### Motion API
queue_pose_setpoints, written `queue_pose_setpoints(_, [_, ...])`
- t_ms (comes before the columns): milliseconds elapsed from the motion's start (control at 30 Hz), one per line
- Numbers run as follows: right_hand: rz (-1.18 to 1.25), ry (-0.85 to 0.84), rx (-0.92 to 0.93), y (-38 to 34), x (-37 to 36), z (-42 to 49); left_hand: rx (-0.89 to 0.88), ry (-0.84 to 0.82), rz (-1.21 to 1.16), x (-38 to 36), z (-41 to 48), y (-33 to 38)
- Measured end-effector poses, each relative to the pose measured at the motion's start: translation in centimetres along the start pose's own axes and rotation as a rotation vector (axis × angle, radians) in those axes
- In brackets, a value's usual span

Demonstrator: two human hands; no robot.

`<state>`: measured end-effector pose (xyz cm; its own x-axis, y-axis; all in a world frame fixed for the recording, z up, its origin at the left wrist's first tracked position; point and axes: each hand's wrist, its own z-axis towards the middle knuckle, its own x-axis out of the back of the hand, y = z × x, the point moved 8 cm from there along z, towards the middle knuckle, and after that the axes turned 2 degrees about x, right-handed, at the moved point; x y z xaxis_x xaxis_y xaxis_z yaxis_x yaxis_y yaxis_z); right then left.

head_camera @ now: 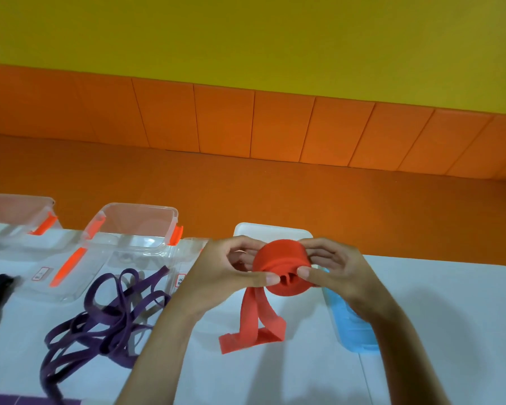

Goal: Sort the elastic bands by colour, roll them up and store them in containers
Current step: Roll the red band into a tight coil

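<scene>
Purple tangle (loose) near red roll

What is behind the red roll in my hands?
The rim of a white container shows just behind the red roll. The roll, the left hand and the right hand cover the rest, so its contents cannot be seen.

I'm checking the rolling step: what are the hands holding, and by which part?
The left hand and right hand both hold the red elastic band by its rolled-up part, thumbs pinching the roll's face; its tail hangs loose.
</scene>
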<state>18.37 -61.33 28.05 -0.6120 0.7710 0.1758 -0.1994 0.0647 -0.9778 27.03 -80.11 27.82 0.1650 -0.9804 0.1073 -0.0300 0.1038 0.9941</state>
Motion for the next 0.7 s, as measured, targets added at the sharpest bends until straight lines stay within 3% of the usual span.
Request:
queue_pose_setpoints(100, [-0.032, -0.086, -0.022, 0.2, -1.0, -0.1, -0.090, 0.011, 0.031, -0.7, -0.2, 0.6])
queue_pose_setpoints(233, [0.078, 0.062, 0.047, 0.0, 0.2, 0.0, -0.167, 0.087, -0.077, -1.0, -0.2, 0.7])
queue_pose_setpoints(367, [0.250, 0.083, 0.025, 1.1, -0.3, 0.0, -0.147, 0.106, -0.125, -0.5, 0.0, -0.2])
queue_pose_setpoints(533, [-0.028, -0.077, -0.050, 1.1, -0.9, 0.2, -0.172, 0.071, -0.035, -0.3, 0.4, -0.6])
queue_pose_setpoints(700, [0.074, 0.062, 0.032, 0.2, -0.3, 0.8, -0.163, 0.103, -0.150, -1.1, 0.5, -1.3])
